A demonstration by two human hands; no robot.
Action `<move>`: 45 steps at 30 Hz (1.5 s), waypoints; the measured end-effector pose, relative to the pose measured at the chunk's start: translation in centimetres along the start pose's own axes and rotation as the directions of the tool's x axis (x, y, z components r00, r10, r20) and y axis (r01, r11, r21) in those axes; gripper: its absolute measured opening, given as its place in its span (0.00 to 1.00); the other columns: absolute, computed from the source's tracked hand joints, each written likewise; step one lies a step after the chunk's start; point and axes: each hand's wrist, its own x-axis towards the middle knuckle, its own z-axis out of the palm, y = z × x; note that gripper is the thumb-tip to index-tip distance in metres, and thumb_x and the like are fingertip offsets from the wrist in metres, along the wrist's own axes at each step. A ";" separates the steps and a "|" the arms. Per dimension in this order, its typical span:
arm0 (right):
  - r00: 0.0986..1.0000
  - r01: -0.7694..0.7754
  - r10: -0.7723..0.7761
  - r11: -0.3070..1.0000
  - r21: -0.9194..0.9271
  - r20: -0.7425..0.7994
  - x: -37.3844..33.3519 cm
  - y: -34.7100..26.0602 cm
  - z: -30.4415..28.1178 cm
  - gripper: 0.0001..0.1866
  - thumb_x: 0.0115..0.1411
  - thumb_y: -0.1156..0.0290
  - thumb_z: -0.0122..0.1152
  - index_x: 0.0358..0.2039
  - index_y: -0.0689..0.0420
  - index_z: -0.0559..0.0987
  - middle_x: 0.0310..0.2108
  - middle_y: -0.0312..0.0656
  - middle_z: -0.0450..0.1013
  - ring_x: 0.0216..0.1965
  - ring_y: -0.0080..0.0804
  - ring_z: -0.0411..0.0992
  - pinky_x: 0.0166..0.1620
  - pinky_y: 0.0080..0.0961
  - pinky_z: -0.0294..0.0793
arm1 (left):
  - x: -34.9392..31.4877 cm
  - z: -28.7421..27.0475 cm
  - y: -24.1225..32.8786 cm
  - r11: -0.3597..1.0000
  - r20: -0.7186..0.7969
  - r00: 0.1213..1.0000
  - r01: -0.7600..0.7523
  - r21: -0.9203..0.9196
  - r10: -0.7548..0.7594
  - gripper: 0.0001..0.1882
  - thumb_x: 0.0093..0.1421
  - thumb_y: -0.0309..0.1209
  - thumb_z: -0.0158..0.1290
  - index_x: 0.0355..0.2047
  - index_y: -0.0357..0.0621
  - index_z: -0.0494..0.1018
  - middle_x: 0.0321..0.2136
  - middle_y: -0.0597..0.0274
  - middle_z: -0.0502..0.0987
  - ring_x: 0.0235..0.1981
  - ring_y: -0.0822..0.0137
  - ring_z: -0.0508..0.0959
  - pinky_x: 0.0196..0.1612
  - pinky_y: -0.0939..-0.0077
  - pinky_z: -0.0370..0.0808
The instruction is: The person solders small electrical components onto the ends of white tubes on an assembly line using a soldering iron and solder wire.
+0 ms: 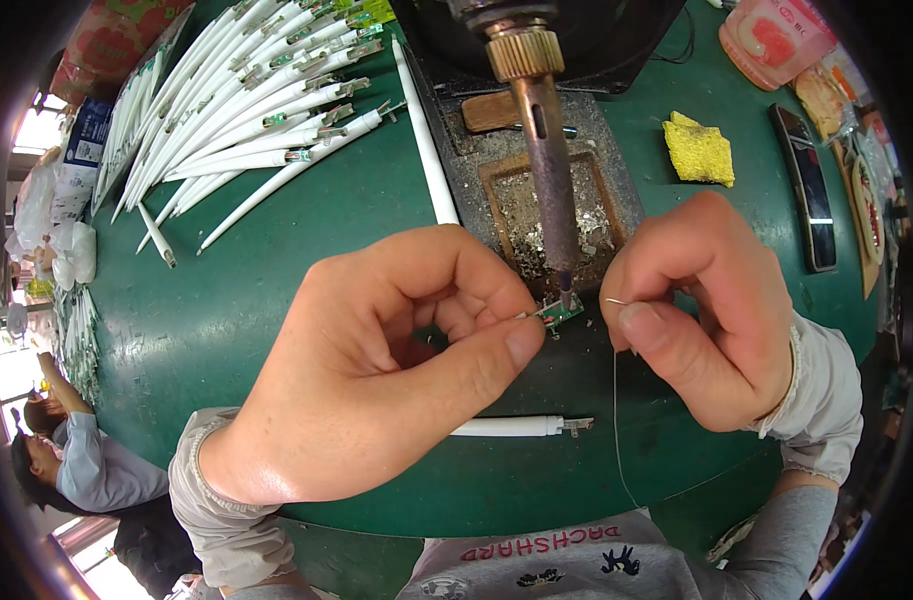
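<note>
Between thumb and forefinger, my left hand (376, 360) pinches a small green circuit board (564, 313) by its near edge. The dark tip of a fixed soldering iron (554, 190) comes down onto the board. Just right of it, my right hand (701, 310) is closed on a thin solder wire (617, 420). The short end of the wire points at the board but stays apart from it, and the rest hangs toward my lap. Below my left hand lies a white stylus-like tube (511, 427) with a metal end, partly hidden by that hand.
A grey solder tray (606, 130) with scraps stands under the iron. Many white tubes with circuit boards (266, 90) are heaped at far left. A yellow sponge (698, 150), a phone (806, 188) and a pink cup (774, 42) lie right. Another person (106, 465) sits far left.
</note>
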 end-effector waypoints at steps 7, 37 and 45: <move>0.955 -0.295 0.291 0.916 0.272 0.057 0.2 -0.9 -0.1 0.08 0.57 0.75 0.52 0.32 0.62 0.63 0.26 0.40 0.65 0.22 0.19 0.66 0.25 0.14 0.65 | 0.2 -0.1 -0.5 0.989 -0.005 0.990 -0.141 0.037 0.141 0.09 0.52 0.26 0.54 0.32 0.36 0.68 0.22 0.63 0.72 0.19 0.81 0.68 0.18 0.90 0.60; 0.964 -0.235 0.264 0.904 0.358 -0.033 -0.2 0.6 0.6 0.10 0.59 0.71 0.49 0.31 0.62 0.60 0.20 0.38 0.62 0.14 0.17 0.61 0.18 0.13 0.59 | -0.6 -0.3 -0.6 0.914 0.087 0.949 -0.317 0.255 0.304 0.06 0.50 0.20 0.53 0.29 0.31 0.69 0.28 0.60 0.71 0.30 0.74 0.70 0.32 0.85 0.65; 0.969 -0.227 0.247 0.924 0.308 -0.027 -0.6 1.2 0.8 0.09 0.59 0.73 0.49 0.32 0.63 0.60 0.20 0.37 0.63 0.15 0.16 0.61 0.18 0.13 0.60 | -0.9 -0.3 -0.2 0.948 0.073 0.978 -0.206 0.241 0.194 0.06 0.50 0.19 0.53 0.29 0.32 0.69 0.28 0.59 0.71 0.29 0.75 0.69 0.31 0.85 0.64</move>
